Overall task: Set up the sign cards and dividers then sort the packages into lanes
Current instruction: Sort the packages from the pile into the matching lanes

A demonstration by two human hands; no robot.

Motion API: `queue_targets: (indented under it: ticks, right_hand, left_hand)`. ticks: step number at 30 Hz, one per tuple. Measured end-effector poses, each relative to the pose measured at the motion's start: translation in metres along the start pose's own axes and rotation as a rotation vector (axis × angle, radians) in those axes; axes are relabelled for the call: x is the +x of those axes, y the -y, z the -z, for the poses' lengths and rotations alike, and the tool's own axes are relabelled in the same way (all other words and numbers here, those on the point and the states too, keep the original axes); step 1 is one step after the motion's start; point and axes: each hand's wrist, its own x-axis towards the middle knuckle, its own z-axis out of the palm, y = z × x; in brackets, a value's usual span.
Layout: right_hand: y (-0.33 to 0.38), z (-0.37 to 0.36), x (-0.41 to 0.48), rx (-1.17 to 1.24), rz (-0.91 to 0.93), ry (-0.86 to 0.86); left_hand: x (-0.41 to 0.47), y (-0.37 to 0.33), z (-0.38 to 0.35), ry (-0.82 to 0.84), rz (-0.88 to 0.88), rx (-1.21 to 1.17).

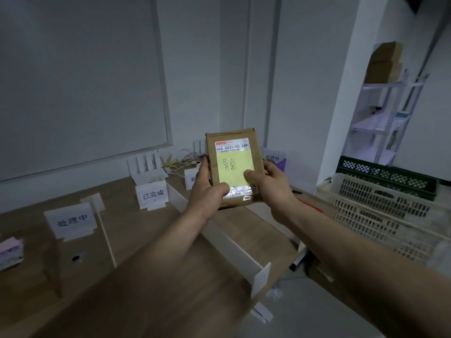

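The left grip (pixel 207 189) and right grip (pixel 272 186) each clasped a side of the brown package (pixel 256 145), thumbs on its labelled face. It was held upright above the counter (pixel 170 276), near the white divider (pixel 219 231).

The wooden table (pixel 158 289) carries upright sign cards (pixel 153 194), white dividers (pixel 219 232) and a pink stack (pixel 11 250) at left.

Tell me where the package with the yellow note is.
Head view, centre: the package is held upright above the table between the left hand and right hand.
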Motion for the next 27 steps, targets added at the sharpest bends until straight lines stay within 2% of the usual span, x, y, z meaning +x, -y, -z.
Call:
queue_targets:
  ticks: [9, 19, 27]
  right_hand:
    - [-0.049, 0.013, 0.140, -0.090, -0.043, 0.016]
    - [-0.099, -0.019, 0.277, -0.168, -0.129, 0.129]
    - [-0.186, -0.074, 0.374, -0.222, -0.195, 0.243]
  left_hand:
    - [0.120, 0.069, -0.039, -0.044, 0.061, -0.057]
    - [0.240, 0.140, -0.032, -0.091, 0.177, -0.034]
    - [0.310, 0.223, -0.016, -0.270, 0.333, 0.150]
